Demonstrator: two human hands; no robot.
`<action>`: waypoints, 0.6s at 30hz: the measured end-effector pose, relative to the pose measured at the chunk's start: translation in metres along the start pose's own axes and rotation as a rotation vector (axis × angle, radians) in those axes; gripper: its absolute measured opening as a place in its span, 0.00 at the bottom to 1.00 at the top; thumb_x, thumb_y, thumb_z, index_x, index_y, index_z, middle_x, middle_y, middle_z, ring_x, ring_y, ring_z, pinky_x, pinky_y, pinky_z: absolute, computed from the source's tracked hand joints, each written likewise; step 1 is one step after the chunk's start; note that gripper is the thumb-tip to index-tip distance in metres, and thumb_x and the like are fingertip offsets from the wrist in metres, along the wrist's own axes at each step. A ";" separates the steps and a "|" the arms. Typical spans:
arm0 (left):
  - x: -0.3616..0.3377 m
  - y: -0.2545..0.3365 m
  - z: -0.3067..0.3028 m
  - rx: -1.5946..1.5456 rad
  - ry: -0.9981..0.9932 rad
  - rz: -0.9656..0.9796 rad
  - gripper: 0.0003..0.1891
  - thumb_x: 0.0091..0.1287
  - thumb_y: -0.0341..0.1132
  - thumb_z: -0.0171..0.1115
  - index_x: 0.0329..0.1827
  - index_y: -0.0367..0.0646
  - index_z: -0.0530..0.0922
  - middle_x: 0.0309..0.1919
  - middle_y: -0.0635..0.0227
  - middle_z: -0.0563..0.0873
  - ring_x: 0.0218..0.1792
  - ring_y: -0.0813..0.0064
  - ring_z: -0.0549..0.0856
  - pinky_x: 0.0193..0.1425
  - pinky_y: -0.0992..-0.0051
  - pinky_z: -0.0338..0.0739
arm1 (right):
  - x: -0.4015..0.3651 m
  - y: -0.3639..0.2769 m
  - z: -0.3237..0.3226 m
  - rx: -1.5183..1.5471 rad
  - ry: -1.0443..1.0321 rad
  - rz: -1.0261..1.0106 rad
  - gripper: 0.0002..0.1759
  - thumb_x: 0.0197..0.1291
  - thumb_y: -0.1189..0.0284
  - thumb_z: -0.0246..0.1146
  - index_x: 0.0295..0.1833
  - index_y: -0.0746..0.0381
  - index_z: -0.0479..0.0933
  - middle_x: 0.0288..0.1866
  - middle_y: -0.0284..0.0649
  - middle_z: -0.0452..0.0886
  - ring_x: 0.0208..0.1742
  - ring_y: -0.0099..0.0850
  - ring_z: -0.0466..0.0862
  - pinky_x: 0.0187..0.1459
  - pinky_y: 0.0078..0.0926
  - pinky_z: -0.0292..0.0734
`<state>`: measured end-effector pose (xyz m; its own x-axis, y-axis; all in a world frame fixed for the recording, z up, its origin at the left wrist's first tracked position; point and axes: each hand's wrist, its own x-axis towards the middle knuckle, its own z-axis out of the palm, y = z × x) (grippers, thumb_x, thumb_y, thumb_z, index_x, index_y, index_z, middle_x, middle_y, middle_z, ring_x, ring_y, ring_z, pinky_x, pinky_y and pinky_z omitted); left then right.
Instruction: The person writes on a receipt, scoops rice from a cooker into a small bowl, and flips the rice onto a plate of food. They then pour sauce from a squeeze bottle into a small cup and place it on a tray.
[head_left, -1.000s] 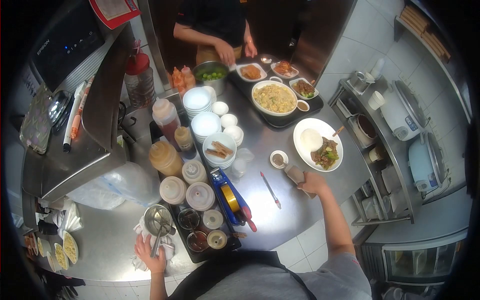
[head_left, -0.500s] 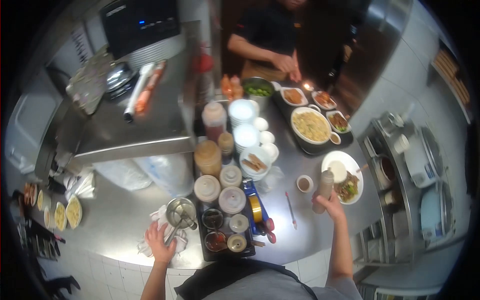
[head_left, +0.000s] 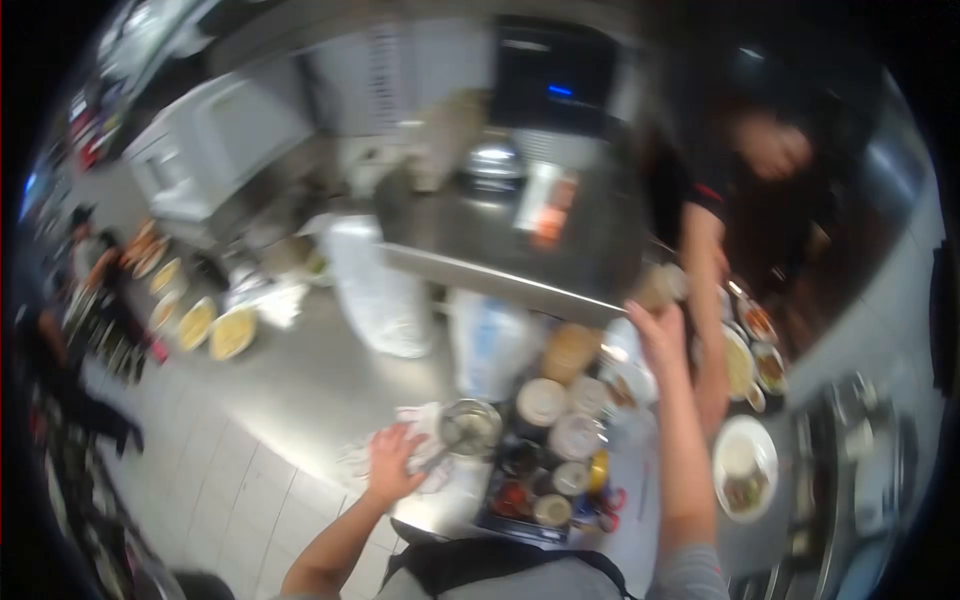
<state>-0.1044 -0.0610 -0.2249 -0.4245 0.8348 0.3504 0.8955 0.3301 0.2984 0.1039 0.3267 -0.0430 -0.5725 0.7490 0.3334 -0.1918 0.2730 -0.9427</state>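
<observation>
My left hand lies with fingers spread on a crumpled white cloth. Beside it stands a small metal pot, with a utensil handle slanting toward my fingers. My right hand is stretched out over the sauce containers, its fingers closed round a brownish squeeze bottle; motion blurs both. A co-worker's forearm passes just right of my right hand. At the right, a white plate holds a pale round mound and mixed food.
A dark tray carries several lidded sauce tubs. Above the counter juts a steel shelf with a sharp front edge. Bowls of yellow food stand at the far left. Filled dishes stand beyond the co-worker's arm.
My view has swung left. My right hand has moved the squeeze bottle from beside the plate toward the containers by the shelf. The co-worker's arm now reaches across. My left hand stays by the cloth.
</observation>
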 end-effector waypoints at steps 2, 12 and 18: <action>0.001 0.003 -0.011 -0.052 -0.019 0.010 0.30 0.46 0.44 0.65 0.56 0.53 0.73 0.58 0.57 0.70 0.62 0.56 0.67 0.61 0.47 0.58 | 0.019 0.016 0.016 -0.170 -0.022 -0.048 0.19 0.50 0.67 0.68 0.44 0.69 0.77 0.41 0.41 0.81 0.42 0.28 0.77 0.47 0.28 0.71; -0.007 -0.004 -0.010 -0.109 0.008 0.001 0.28 0.51 0.46 0.62 0.58 0.55 0.70 0.62 0.59 0.68 0.66 0.58 0.64 0.65 0.45 0.54 | 0.078 0.079 0.051 -0.280 -0.525 0.280 0.30 0.42 0.80 0.65 0.56 0.68 0.69 0.46 0.42 0.79 0.47 0.31 0.79 0.47 0.26 0.74; -0.010 -0.007 -0.006 -0.141 0.036 0.000 0.28 0.51 0.44 0.62 0.58 0.55 0.70 0.61 0.58 0.68 0.66 0.57 0.64 0.66 0.46 0.53 | 0.088 0.080 0.070 -0.570 -0.771 0.114 0.25 0.50 0.72 0.63 0.56 0.66 0.71 0.46 0.41 0.80 0.48 0.32 0.79 0.49 0.28 0.72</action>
<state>-0.1071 -0.0742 -0.2249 -0.4313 0.8177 0.3813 0.8690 0.2630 0.4190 -0.0175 0.3722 -0.0904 -0.9689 0.2422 -0.0512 0.1967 0.6276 -0.7533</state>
